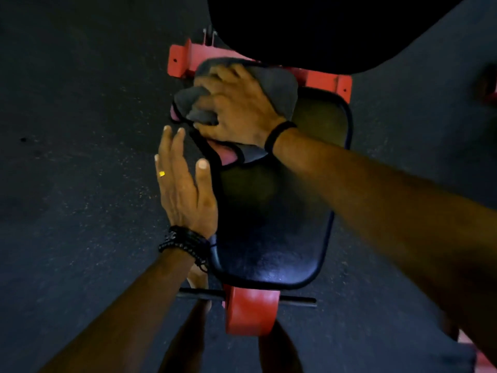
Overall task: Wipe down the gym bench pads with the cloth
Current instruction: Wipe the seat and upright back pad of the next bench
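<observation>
The right hand's fingers (215, 76) are spread and bent over a grey cloth (279, 84), pressing it down on the far end of the black seat pad (269, 224); part of the cloth bunches up between thumb and forefinger, and the rest lies flat under the palm, spilling over the pad's left edge where a pink underside shows. The right hand (239, 109) wears a dark band at the wrist, and its forearm crosses the pad from the lower right. The left hand's fingers (172, 141) are straight and close together, holding nothing, and point away from the person along the pad's left edge; the thumb (202, 170) lies against the pad's rim. The left hand (183, 189) carries a yellow ring and dark bead bracelets at the wrist. The pad sits on a red frame (183, 57), which shows beyond the cloth and again as a red post (250, 310) with a black crossbar below the near end. A second black pad (322, 28) fills the top of the view. The dark speckled floor (80, 157) surrounds the bench.
</observation>
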